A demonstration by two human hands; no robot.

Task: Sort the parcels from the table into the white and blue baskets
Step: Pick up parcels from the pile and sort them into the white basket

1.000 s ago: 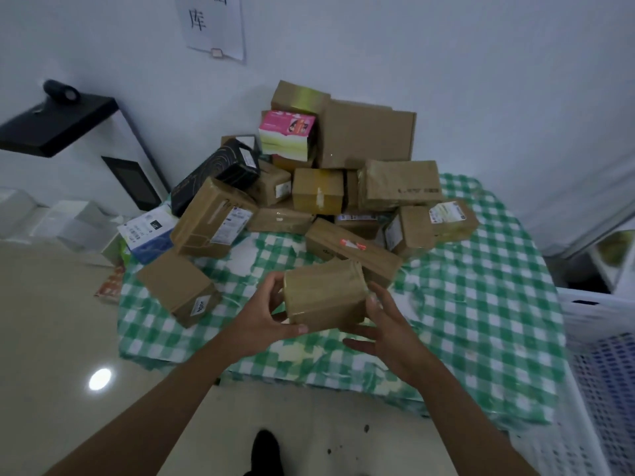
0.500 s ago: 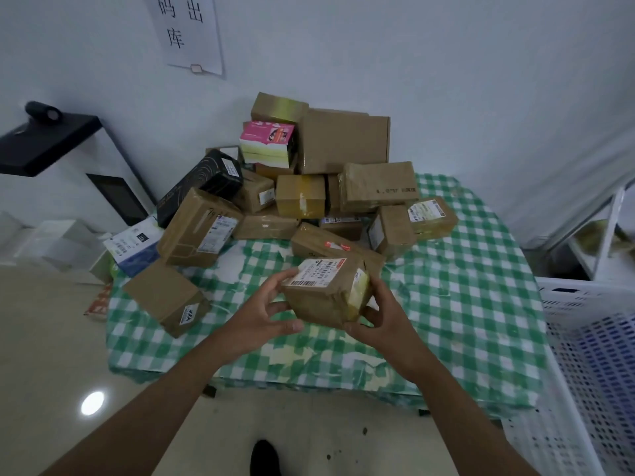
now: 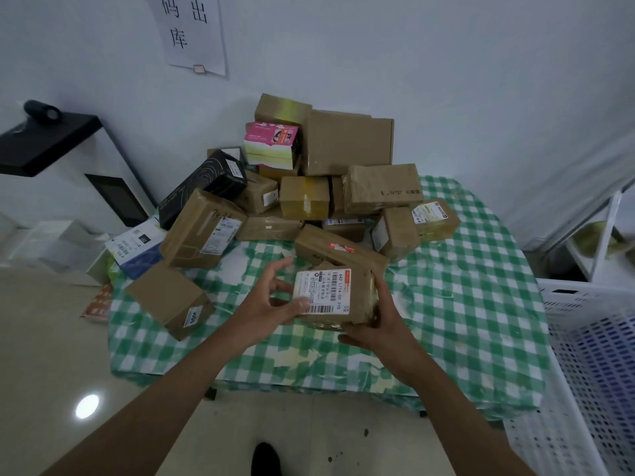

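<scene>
Head view: both hands, left (image 3: 264,305) and right (image 3: 379,321), grip labelled parcel (image 3: 335,297) (apparently above table (image 3: 464,304)).

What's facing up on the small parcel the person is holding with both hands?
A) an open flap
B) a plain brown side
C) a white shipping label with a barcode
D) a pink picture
C: the held parcel, gripped between the left hand and right hand, shows a white barcoded label on top.

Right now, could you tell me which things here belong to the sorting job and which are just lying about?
Job: parcel held by left hand and right hand; parcel pile; table; white basket.

Lying about: wall notice; black shelf.
</scene>
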